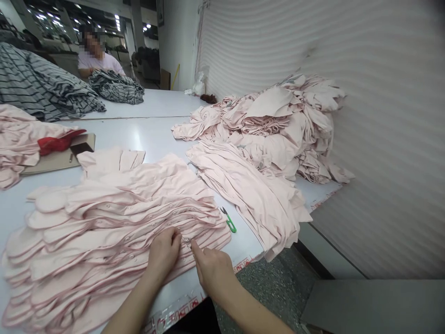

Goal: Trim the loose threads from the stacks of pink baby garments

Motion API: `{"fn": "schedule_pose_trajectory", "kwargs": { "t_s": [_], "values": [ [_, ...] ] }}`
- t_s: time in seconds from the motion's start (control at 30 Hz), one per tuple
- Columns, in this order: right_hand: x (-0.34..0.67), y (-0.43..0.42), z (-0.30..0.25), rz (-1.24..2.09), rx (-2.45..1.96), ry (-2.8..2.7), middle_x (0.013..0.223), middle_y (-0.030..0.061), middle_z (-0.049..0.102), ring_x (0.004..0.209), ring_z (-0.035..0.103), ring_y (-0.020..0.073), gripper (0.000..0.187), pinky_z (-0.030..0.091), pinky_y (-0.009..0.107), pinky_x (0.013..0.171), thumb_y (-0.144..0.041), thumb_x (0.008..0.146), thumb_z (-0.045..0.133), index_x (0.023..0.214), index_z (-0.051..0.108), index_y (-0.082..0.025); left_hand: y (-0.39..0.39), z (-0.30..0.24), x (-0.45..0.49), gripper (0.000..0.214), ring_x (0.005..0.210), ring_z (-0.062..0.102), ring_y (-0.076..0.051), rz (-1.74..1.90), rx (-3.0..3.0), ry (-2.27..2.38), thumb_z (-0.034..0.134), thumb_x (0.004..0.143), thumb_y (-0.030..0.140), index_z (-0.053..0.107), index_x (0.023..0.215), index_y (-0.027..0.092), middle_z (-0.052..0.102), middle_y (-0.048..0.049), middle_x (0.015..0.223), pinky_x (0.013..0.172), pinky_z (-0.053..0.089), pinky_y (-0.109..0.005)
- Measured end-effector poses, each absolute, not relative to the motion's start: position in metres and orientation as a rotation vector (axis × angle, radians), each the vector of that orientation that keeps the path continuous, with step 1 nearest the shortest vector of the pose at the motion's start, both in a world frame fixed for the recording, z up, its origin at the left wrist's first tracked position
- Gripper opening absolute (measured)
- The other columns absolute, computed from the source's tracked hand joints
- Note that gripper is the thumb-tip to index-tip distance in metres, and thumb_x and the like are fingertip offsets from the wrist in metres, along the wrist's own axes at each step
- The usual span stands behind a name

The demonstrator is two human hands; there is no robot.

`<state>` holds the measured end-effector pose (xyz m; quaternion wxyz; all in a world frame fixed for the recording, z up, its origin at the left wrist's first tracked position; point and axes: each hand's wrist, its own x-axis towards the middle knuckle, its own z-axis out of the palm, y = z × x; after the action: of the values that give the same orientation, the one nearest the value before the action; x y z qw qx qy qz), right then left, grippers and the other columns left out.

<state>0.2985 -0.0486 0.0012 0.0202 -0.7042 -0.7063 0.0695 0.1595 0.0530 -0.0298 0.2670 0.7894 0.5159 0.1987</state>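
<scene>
Pinching the pink garments (pixel 114 236), probably fanned to expose their buttons (pixel 131 256), the left hand (pixel 164 253) sits beside the right hand (pixel 216 271), whose grip is unclear.

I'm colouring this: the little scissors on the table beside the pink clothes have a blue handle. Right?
Not quite: the head view shows the little scissors are green-handled, not blue-handled. They do lie on the table beside the pink clothes.

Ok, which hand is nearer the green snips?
Right. The right hand is on the near side of the green snips, apart from them; the left hand is farther off, to their left, at the layered pink garments.
</scene>
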Motion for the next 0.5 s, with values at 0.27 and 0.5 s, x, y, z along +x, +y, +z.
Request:
{"fn": "schedule_pose_trajectory", "kwargs": {
  "t_s": [0.27,0.5],
  "values": [
    [0.296,-0.05,0.004,0.518,-1.962,-1.81,0.11,0.0076,0.073,0.095,0.07,0.0241,0.038,0.052,0.031,0.079,-0.024,0.098,0.042,0.133,0.057,-0.02,0.043,-0.037,0.147,0.014,0.086,0.064,-0.02,0.641,2.18,1.39,0.051,0.085,0.026,0.062,0.092,0.02,0.069,-0.0046,0.09,0.077,0.045,-0.031],
    [0.279,-0.065,-0.006,0.741,-1.716,-1.806,0.108,0.006,0.073,0.09,0.071,0.0216,0.038,0.052,0.028,0.077,-0.028,0.097,0.041,0.131,0.056,-0.021,0.022,-0.046,0.089,0.019,0.076,0.061,-0.019,0.862,2.442,1.371,0.046,0.094,0.027,0.061,0.084,0.023,0.066,-0.0019,0.08,0.067,0.043,-0.031]
  ]
}}
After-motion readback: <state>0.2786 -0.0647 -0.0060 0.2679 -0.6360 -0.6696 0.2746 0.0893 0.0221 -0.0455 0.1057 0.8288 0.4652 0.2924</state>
